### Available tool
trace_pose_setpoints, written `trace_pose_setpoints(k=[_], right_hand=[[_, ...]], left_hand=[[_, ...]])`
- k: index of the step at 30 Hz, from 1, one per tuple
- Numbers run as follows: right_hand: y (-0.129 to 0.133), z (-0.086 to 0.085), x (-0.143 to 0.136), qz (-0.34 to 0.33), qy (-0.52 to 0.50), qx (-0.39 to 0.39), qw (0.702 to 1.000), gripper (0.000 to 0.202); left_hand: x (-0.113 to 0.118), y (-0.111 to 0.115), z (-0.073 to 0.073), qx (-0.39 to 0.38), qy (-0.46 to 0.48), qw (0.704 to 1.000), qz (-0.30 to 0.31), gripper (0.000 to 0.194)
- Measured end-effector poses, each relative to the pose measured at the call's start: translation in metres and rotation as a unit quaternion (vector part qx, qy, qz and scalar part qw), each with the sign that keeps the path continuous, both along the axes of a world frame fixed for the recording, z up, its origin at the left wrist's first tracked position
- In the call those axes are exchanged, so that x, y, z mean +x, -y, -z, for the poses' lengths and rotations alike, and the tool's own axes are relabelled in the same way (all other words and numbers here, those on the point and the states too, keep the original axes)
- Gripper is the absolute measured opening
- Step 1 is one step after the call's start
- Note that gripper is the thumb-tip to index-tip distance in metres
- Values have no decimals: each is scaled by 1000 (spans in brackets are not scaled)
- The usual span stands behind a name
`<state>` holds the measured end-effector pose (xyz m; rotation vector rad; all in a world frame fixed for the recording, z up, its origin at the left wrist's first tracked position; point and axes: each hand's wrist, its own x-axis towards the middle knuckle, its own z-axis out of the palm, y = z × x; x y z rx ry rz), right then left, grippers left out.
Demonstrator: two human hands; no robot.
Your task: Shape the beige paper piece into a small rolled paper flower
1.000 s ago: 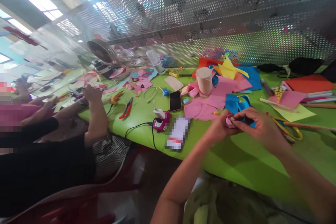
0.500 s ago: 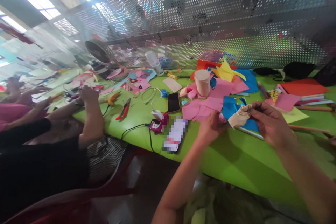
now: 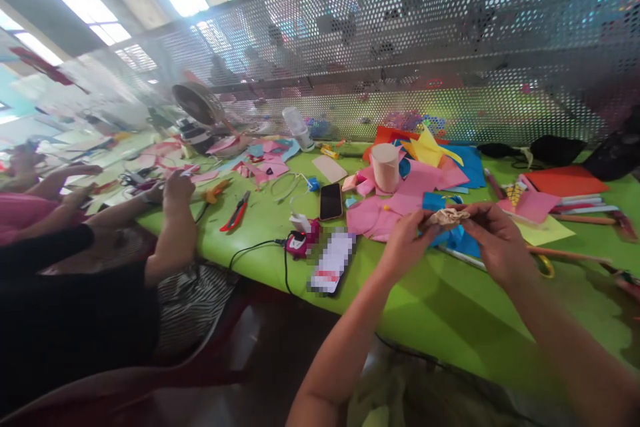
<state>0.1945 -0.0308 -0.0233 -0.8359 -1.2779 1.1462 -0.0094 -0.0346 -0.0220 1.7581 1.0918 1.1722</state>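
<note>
Between my two hands is a crumpled beige piece (image 3: 449,216), which looks like paper or cloth. My left hand (image 3: 409,240) pinches its left end, and my right hand (image 3: 495,237) grips the right end with fingers bent. Just behind and below them lie blue sheets (image 3: 463,240), partly covered by my hands. Pink sheets (image 3: 373,217) spread out to the left of my left hand. On the pink stands a beige roll (image 3: 385,167). A yellow folded sheet (image 3: 430,149) rests on the pile behind.
Left of my arms lie a phone with a lit screen (image 3: 332,261), a dark phone (image 3: 331,201), a magenta plug block (image 3: 303,239) with cables and red-handled pliers (image 3: 235,212). A co-worker's arm (image 3: 175,220) is farther left. A perforated metal screen (image 3: 350,60) rises behind the green table (image 3: 425,320).
My left hand has come up to the beige piece and now holds its left end. The piece, earlier hanging from my right hand, is now bunched between both hands. The view has shifted slightly.
</note>
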Motion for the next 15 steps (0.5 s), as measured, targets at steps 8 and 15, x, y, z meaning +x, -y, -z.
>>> trace_pose_setpoints(k=[8,15], right_hand=[[-9,2,2,81,41,-49,995,51],[-10,-2,17,56,-49,-43,996,22]], left_hand=[[29,0,10,4,-15,995,-96,12],[34,-11,-2,-139,172,972,78,48]])
